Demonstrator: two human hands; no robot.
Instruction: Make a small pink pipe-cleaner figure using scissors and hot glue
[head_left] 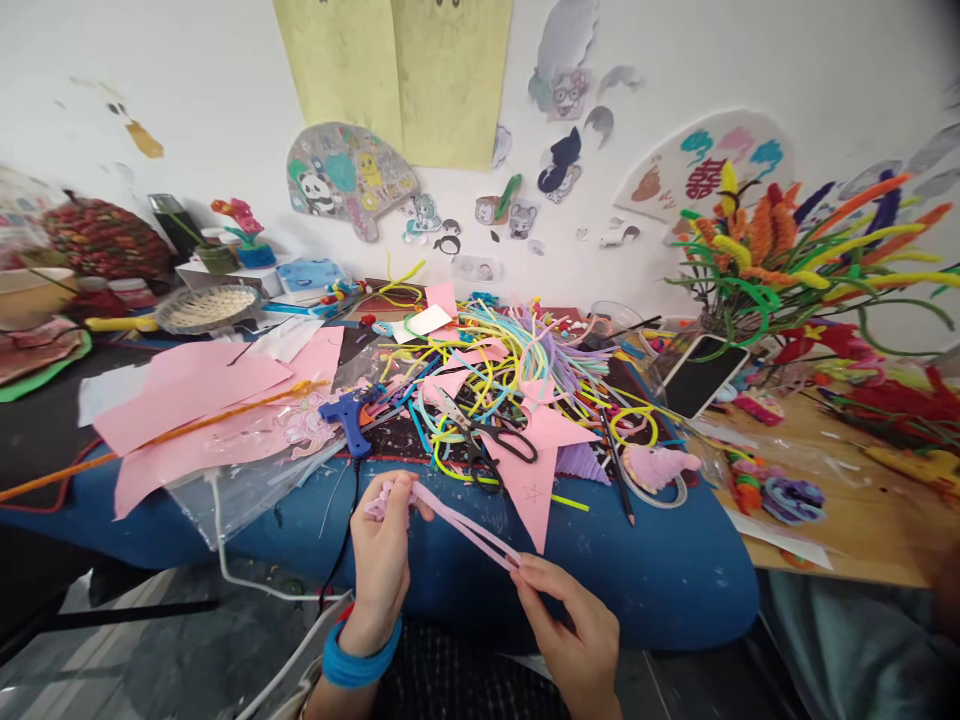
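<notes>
My left hand (381, 545), with a blue band at its wrist, is closed around the bunched, twisted end of a pale pink pipe cleaner (466, 530). Two strands of it stretch down to the right, where the fingertips of my right hand (566, 615) pinch their ends. Part of the bunch is hidden by my left fingers. Just beyond my hands, on the blue-covered table (660, 570), lie black-handled scissors (491, 440) and a pink paper star (534, 490) with a small star drawn on it. A blue glue gun (349, 420) rests farther left, its cord hanging over the edge.
A tangle of coloured pipe cleaners (517, 350) covers the middle of the table. Pink paper sheets (202, 390) lie at left. On the right are a pencil (619, 480), a pink fuzzy piece (660, 465), a phone (705, 375) and pipe-cleaner flowers (780, 240). A white cable (225, 540) hangs in front.
</notes>
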